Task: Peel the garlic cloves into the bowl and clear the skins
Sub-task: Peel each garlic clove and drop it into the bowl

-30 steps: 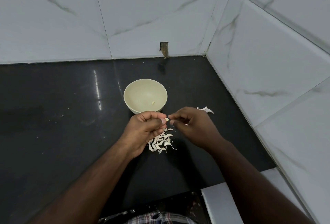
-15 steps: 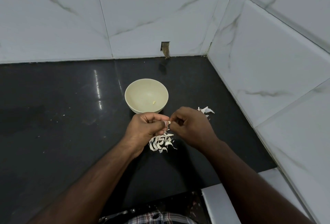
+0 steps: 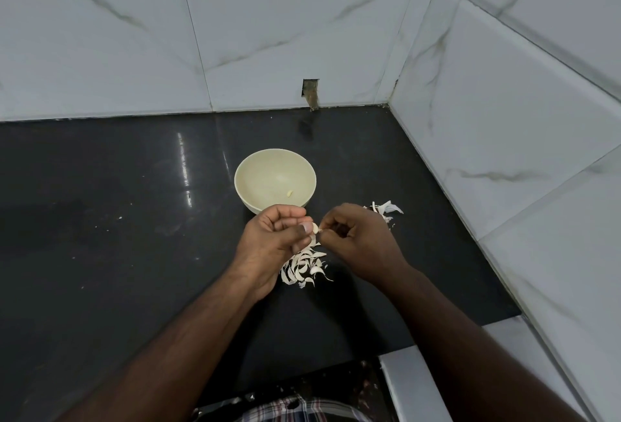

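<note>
Garlic clove (image 3: 315, 228): pinched in my left hand (image 3: 274, 243), right hand (image 3: 358, 236) picking its skin; black counter (image 3: 117, 220), marble-tiled corner walls (image 3: 302, 28).

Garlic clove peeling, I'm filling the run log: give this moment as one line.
step: peeling | left hand: holds garlic clove | right hand: pinches its skin | bowl: one peeled clove

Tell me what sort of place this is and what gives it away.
Most likely a home kitchen corner. A polished black counter meets marble-look wall tiles on two sides, and on it stand a small bowl and a pile of garlic skins, with a garlic clove held between the two hands.
</note>
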A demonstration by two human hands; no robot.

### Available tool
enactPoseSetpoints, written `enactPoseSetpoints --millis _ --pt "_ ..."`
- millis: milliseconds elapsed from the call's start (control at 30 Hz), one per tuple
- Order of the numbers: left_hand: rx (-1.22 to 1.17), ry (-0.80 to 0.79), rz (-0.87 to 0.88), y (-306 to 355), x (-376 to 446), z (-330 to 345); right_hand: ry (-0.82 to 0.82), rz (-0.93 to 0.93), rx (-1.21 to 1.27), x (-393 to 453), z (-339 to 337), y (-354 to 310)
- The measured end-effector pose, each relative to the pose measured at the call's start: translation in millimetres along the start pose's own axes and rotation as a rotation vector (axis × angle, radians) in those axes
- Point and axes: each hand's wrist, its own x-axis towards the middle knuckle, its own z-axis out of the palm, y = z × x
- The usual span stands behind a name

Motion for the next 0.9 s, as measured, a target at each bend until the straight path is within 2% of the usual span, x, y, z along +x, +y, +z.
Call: enactPoseSetpoints --millis 400,567,767,900 --pt "0.135 -0.050 0.032 -3.2 0.0 0.6 -0.004 0.025 0.011 -2.1 1.2 4.4" --pt "0.129 -0.046 0.018 -3.4 0.1 -0.3 0.078 0.063 -0.002 -0.8 -5.7 8.5" --pt "0.130 -0.025 0.025 -4.7 2.4 0.6 -0.049 0.078 0.082 -5.3 -7.7 6.5" --pt "0.113 -0.014 0.025 -5.6 1.8 1.6 -0.051 0.081 0.057 -6.2 -5.3 4.2"
